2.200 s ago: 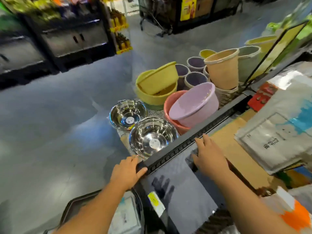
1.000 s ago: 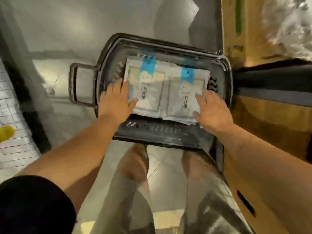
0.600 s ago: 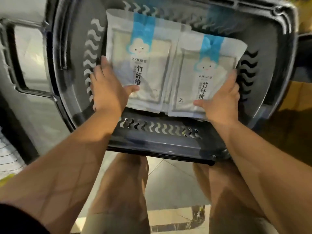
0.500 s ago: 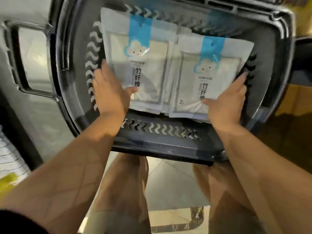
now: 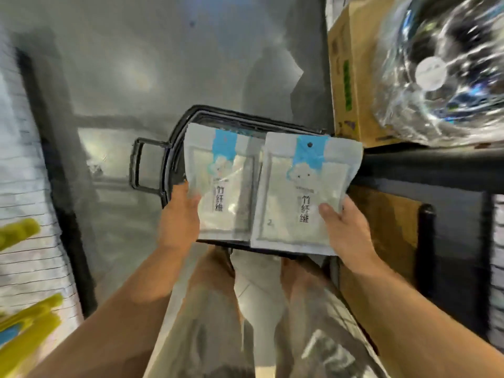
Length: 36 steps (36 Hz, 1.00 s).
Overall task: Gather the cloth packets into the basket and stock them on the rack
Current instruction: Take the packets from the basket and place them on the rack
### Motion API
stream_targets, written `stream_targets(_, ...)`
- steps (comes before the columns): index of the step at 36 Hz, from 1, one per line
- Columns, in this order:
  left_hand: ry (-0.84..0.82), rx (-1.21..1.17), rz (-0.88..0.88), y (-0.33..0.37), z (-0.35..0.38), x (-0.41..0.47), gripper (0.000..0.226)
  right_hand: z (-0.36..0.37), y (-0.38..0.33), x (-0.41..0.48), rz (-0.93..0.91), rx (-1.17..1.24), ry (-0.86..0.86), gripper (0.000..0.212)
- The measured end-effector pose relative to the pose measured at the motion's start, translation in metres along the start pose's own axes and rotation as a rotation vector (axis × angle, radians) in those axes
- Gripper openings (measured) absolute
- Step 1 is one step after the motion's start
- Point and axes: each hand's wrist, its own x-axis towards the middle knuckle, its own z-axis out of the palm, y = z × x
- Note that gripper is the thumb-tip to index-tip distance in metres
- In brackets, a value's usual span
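Observation:
Two white cloth packets with blue cloud labels are lifted side by side above the black basket [image 5: 174, 137] on the floor. My left hand [image 5: 178, 214] grips the left cloth packet [image 5: 223, 181] at its lower left edge. My right hand [image 5: 346, 227] grips the right cloth packet [image 5: 302, 192] at its lower right corner, thumb on its front. The right packet overlaps the left one slightly. The packets hide most of the basket's inside. The dark rack [image 5: 425, 170] runs along the right.
A cardboard box [image 5: 351, 77] and a shiny steel bowl [image 5: 441, 66] sit on the rack at upper right. More cardboard [image 5: 381, 214] fills the lower shelf. White wire shelving with yellow items [image 5: 24, 268] stands at the left. My legs are below on grey floor.
Both hands have closed on the packets and raised them out of the basket. My view has pulled back and up, so the basket looks smaller and the rack shows again.

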Motion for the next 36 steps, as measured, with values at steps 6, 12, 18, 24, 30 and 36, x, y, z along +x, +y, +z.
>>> stream_targets(6, 0.033, -0.181, 0.189, 0.077, -0.089, -0.082, 0.026, -0.062, -0.081, -0.095, -0.096, 0.117, -0.061, 0.014)
stream_targets(12, 0.139, -0.367, 0.355, 0.15, -0.173, -0.145, 0.016, -0.122, -0.157, -0.174, -0.285, 0.13, 0.051, 0.016)
stream_targets(18, 0.177, -0.499, 0.591, 0.204, -0.237, -0.191, 0.014, -0.164, -0.208, -0.242, -0.447, 0.21, 0.235, 0.01)
stream_targets(24, 0.168, -0.592, 0.771, 0.255, -0.274, -0.223, 0.016, -0.199, -0.229, -0.3, -0.533, 0.309, 0.441, 0.008)
stream_targets(30, 0.031, -0.612, 0.978, 0.318, -0.286, -0.255, 0.018, -0.24, -0.23, -0.351, -0.569, 0.449, 0.642, 0.009)
stream_targets(36, -0.169, -0.599, 1.171, 0.391, -0.267, -0.304, 0.03, -0.289, -0.213, -0.403, -0.568, 0.59, 0.871, 0.01)
